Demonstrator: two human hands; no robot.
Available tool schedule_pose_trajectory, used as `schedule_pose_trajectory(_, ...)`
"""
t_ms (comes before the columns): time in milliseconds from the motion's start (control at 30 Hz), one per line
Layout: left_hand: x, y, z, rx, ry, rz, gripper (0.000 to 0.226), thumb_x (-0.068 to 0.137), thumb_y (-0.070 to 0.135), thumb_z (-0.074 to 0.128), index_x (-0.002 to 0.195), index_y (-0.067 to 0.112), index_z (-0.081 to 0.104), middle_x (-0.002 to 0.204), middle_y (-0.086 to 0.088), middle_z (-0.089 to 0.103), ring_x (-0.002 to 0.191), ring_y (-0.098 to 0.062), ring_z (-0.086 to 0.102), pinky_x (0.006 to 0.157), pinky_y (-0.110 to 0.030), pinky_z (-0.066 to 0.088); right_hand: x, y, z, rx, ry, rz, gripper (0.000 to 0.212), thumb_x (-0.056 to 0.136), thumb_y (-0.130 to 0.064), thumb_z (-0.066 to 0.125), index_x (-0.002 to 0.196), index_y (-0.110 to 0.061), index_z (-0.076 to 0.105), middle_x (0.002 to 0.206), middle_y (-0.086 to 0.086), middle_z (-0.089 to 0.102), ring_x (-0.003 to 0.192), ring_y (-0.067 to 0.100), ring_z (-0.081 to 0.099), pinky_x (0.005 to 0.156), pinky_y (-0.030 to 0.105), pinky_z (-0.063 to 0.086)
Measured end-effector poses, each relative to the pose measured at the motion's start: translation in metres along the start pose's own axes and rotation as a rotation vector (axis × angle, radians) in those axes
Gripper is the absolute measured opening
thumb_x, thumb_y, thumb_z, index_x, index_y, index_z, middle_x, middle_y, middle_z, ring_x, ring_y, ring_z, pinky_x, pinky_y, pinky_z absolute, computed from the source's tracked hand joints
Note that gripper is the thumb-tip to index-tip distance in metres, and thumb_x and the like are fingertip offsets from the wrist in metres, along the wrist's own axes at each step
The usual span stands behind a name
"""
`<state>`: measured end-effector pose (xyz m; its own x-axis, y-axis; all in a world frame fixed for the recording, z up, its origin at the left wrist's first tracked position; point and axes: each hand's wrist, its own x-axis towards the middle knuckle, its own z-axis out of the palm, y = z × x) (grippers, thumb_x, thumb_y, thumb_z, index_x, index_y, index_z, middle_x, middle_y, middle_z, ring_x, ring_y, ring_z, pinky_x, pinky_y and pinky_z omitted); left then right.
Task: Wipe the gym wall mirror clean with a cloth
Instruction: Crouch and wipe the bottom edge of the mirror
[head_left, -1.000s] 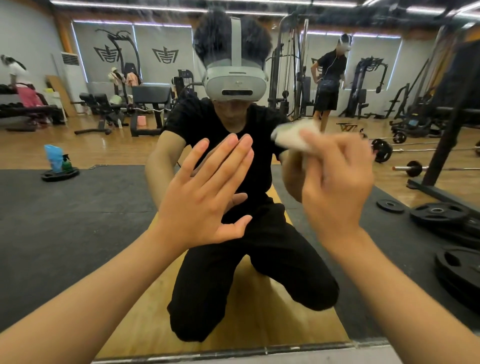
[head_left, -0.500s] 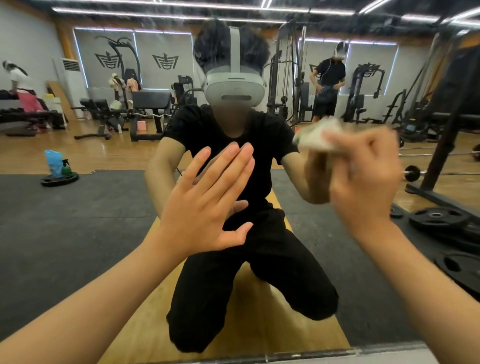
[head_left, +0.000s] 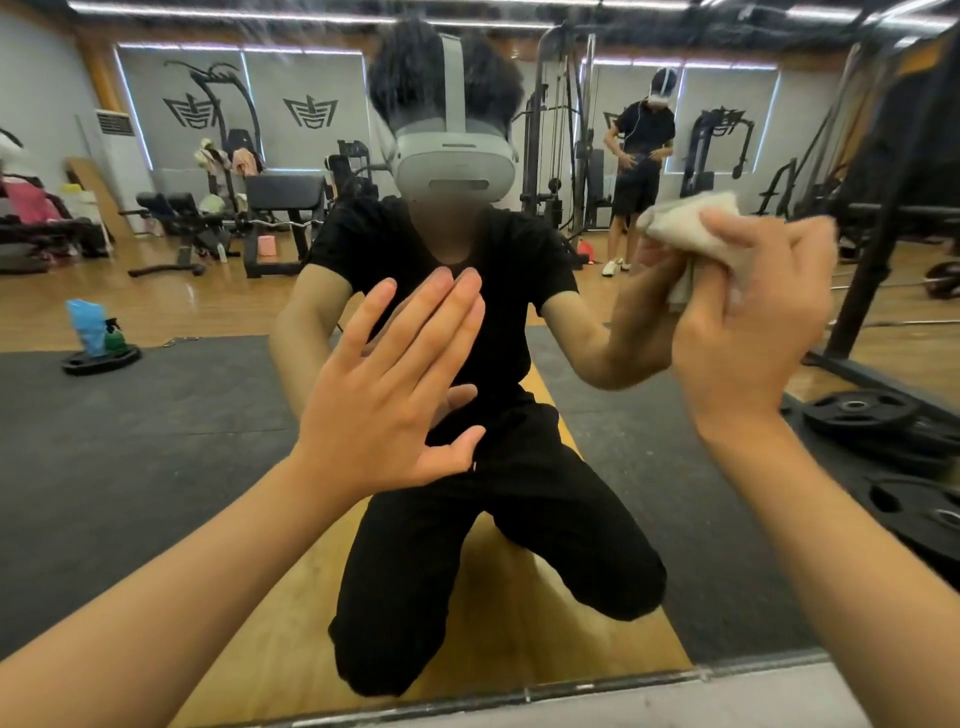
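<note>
The wall mirror (head_left: 156, 467) fills nearly the whole head view and reflects me kneeling in black clothes. My left hand (head_left: 384, 384) lies flat against the glass at the centre, fingers straight and together, thumb spread. My right hand (head_left: 748, 332) is raised at the upper right and grips a bunched white cloth (head_left: 691, 223), pressing it against the mirror. The cloth's lower part is hidden behind my fingers.
The mirror's bottom metal frame (head_left: 571, 691) runs along the lower edge above a pale floor strip. The reflection shows black mats, weight plates (head_left: 857, 410) at the right, gym machines, a blue bag with a green bottle (head_left: 96, 332) at the left, and a person standing (head_left: 641, 166) at the back.
My right hand has carried the cloth to the right across the glass. My left hand stays planted flat at about the same spot.
</note>
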<state>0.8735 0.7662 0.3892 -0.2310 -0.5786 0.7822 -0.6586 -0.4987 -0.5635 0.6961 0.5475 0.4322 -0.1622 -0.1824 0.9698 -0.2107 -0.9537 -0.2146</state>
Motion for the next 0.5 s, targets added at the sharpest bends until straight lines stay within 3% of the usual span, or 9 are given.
schedule_pose_trajectory(67,0.000,0.001,0.001,0.019,0.001,-0.005,0.090,0.097,0.060,0.044,0.164,0.000,0.029,0.172,-0.016,0.024,0.160,-0.032,0.024,0.132,-0.052,0.012,0.017,-0.003,0.005,0.024,0.027,0.007,0.023,0.092,0.007,0.060,0.110,-0.002,0.071,0.093,0.022,0.054,0.085,0.038,0.054,0.074,0.029,0.038)
schedule_pose_trajectory(133,-0.001,0.001,0.003,0.061,0.012,-0.015,0.090,0.097,0.059,0.044,0.164,0.000,0.029,0.172,-0.017,0.025,0.160,-0.032,0.025,0.132,-0.052,0.010,-0.022,-0.008,0.001,0.047,-0.029,-0.002,0.030,0.091,0.010,0.063,0.116,-0.005,0.070,0.091,0.017,0.052,0.085,0.032,0.050,0.073,0.029,0.036)
schedule_pose_trajectory(200,-0.001,0.002,0.003,0.071,0.036,-0.034,0.089,0.097,0.058,0.045,0.163,-0.001,0.032,0.171,-0.020,0.025,0.160,-0.034,0.025,0.132,-0.051,0.008,-0.084,-0.011,-0.012,0.057,-0.150,-0.061,0.042,0.091,0.014,0.063,0.123,-0.013,0.065,0.087,0.009,0.048,0.079,0.028,0.044,0.065,0.035,0.037)
schedule_pose_trajectory(300,0.000,0.002,0.005,0.034,0.069,-0.112,0.090,0.096,0.056,0.047,0.159,-0.006,0.035,0.168,-0.026,0.025,0.158,-0.038,0.023,0.133,-0.049,0.008,-0.122,-0.009,-0.027,0.046,-0.301,-0.155,0.039,0.093,0.008,0.061,0.121,-0.018,0.061,0.087,0.001,0.043,0.073,0.024,0.041,0.056,0.045,0.039)
schedule_pose_trajectory(367,0.001,0.003,0.005,0.027,0.083,-0.176,0.091,0.096,0.054,0.047,0.159,-0.010,0.033,0.166,-0.030,0.024,0.158,-0.042,0.022,0.132,-0.050,0.010,-0.087,-0.020,-0.021,0.077,-0.328,-0.176,0.032,0.091,0.007,0.061,0.115,-0.014,0.067,0.087,0.002,0.044,0.076,0.023,0.042,0.058,0.048,0.040)
schedule_pose_trajectory(500,0.002,0.003,0.005,-0.005,0.096,-0.208,0.089,0.099,0.052,0.043,0.158,-0.012,0.030,0.165,-0.034,0.021,0.157,-0.046,0.022,0.132,-0.053,0.013,0.019,-0.074,0.021,0.133,-0.186,-0.221,0.022,0.094,-0.002,0.063,0.113,-0.005,0.073,0.088,0.015,0.054,0.080,0.029,0.052,0.066,0.044,0.046)
